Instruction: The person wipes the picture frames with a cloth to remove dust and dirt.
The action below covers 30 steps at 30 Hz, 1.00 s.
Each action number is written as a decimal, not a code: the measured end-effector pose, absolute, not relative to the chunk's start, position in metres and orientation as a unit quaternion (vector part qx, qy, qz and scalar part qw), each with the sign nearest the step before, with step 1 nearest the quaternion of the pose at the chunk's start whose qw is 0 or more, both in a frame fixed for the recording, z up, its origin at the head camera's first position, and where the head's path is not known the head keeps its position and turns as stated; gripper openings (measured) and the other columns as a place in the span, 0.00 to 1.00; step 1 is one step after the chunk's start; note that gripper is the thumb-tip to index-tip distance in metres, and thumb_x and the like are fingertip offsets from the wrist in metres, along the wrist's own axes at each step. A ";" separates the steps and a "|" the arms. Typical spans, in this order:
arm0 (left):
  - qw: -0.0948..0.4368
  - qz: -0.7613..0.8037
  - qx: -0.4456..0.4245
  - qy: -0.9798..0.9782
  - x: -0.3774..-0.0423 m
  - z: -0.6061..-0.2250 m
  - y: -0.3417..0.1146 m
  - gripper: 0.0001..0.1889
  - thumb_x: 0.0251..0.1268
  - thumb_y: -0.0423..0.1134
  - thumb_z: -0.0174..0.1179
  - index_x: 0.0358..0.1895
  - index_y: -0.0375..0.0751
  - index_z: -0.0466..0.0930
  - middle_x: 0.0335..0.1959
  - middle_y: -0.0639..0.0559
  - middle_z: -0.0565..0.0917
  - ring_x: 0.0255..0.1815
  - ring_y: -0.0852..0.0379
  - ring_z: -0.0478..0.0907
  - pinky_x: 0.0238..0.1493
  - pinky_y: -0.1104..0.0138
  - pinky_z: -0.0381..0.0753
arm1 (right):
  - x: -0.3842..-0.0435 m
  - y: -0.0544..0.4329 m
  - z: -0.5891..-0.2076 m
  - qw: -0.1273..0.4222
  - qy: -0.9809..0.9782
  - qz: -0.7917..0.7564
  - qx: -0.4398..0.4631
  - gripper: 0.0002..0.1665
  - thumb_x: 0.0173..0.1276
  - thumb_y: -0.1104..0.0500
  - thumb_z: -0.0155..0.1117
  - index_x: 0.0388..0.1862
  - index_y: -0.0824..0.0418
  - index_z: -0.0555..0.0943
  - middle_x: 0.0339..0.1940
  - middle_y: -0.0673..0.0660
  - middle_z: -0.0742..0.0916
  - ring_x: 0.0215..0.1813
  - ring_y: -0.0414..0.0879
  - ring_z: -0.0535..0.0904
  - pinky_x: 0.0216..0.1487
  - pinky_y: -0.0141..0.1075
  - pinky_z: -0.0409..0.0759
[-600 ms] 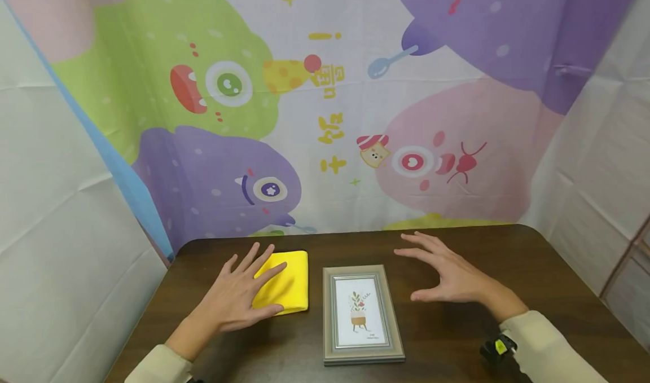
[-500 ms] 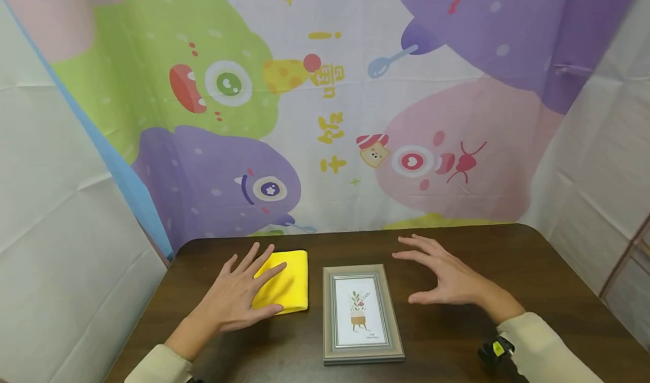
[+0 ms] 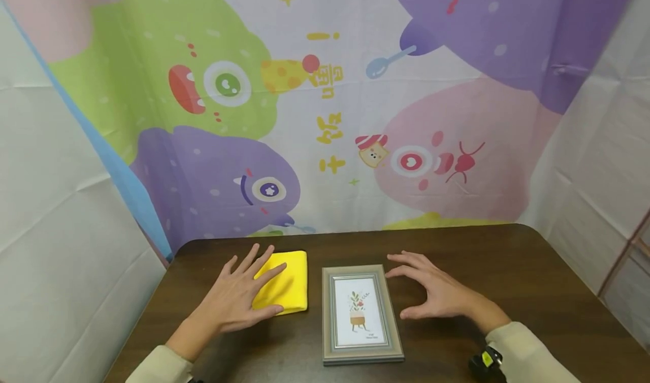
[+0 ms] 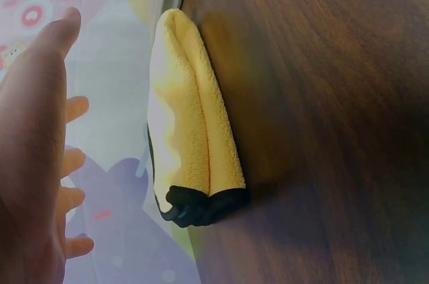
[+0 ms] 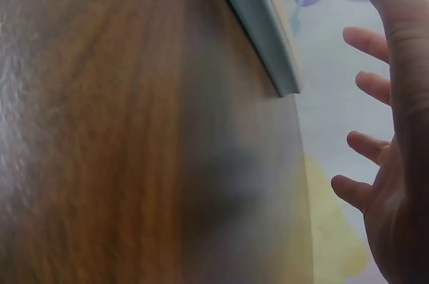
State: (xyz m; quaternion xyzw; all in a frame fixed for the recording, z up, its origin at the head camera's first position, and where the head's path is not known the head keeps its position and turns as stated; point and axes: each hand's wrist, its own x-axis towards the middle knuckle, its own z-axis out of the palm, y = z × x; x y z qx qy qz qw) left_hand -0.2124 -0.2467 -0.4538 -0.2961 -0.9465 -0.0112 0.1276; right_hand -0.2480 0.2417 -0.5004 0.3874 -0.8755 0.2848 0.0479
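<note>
Since the earlier frame, the right hand (image 3: 434,293) has been brought in closer to the right side of the picture frame (image 3: 363,353), while the left hand (image 3: 231,298) and everything on the table (image 3: 533,293) have been left almost where they were. Nothing is gripped by either hand. The right hand is held wide, with a broad gap left between thumb and fingers; its fingertips are seen just beside the picture frame's far right corner, and from the right wrist they are seen apart from its side. The left hand is spread wide to the left of the picture frame, held partly over a yellow cloth (image 3: 291,284); from the left wrist, clear space is shown between hand and cloth. The folded cloth is laid just left of the picture frame, not touching it, and is finished with a dark edging (image 4: 208,207) along one end. The picture frame itself is laid flat, face up, and a print (image 3: 358,312) of a plant in a legged pot is bordered by it. Beyond the picture frame, past the table's far edge, a backdrop (image 3: 355,202) is hung, printed with cartoon monsters and yellow lettering.
</note>
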 end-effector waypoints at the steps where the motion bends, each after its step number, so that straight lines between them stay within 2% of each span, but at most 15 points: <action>1: 0.127 -0.012 -0.296 -0.946 -0.212 -0.454 -0.247 0.42 0.71 0.74 0.62 0.83 0.59 0.77 0.91 0.43 0.69 0.88 0.30 0.69 0.73 0.25 0.76 | -0.248 0.241 -0.502 0.047 -0.875 0.286 0.388 0.45 0.57 0.37 0.90 0.72 0.47 0.85 0.87 0.60 0.76 0.86 0.78 0.65 0.69 0.84 0.73; 14: 0.126 -0.009 -0.292 -0.948 -0.211 -0.456 -0.248 0.42 0.71 0.75 0.62 0.83 0.59 0.77 0.91 0.43 0.69 0.89 0.30 0.69 0.74 0.25 0.76 | -0.245 0.231 -0.520 0.035 -0.874 0.291 0.389 0.42 0.59 0.34 0.89 0.71 0.41 0.84 0.84 0.60 0.79 0.84 0.77 0.69 0.70 0.81 0.75; 23: 0.126 -0.002 -0.291 -0.948 -0.212 -0.459 -0.249 0.43 0.71 0.76 0.61 0.83 0.60 0.76 0.91 0.43 0.68 0.89 0.31 0.69 0.74 0.26 0.76 | -0.245 0.229 -0.524 0.030 -0.874 0.296 0.385 0.43 0.60 0.35 0.88 0.72 0.43 0.84 0.86 0.61 0.78 0.84 0.80 0.68 0.70 0.83 0.73; 30: 0.118 -0.002 -0.285 -0.951 -0.211 -0.458 -0.249 0.43 0.71 0.76 0.61 0.83 0.60 0.76 0.91 0.44 0.68 0.90 0.31 0.68 0.75 0.26 0.75 | -0.247 0.227 -0.527 0.004 -0.876 0.297 0.379 0.42 0.61 0.35 0.88 0.72 0.43 0.84 0.88 0.61 0.76 0.86 0.78 0.67 0.74 0.84 0.69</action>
